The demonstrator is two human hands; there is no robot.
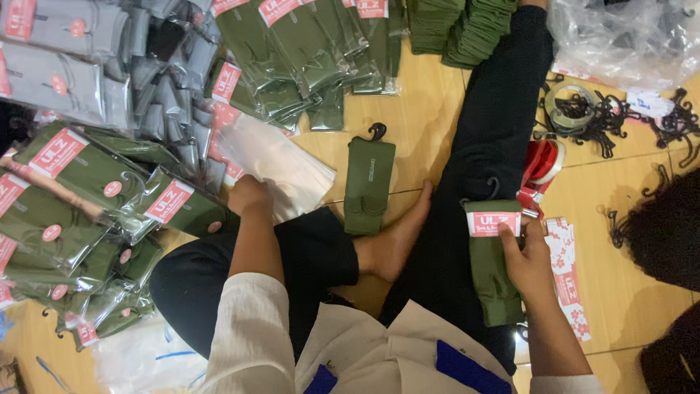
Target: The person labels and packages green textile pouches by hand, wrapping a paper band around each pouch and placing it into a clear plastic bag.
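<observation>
Green sock pair pinched in right hand — left hand grasping clear bags.

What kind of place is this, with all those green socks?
Probably a home workshop where socks get packed for selling. A person sits on the wooden floor amid bagged green socks, a heap of black plastic hooks, and the right hand on a labelled pair.
</observation>
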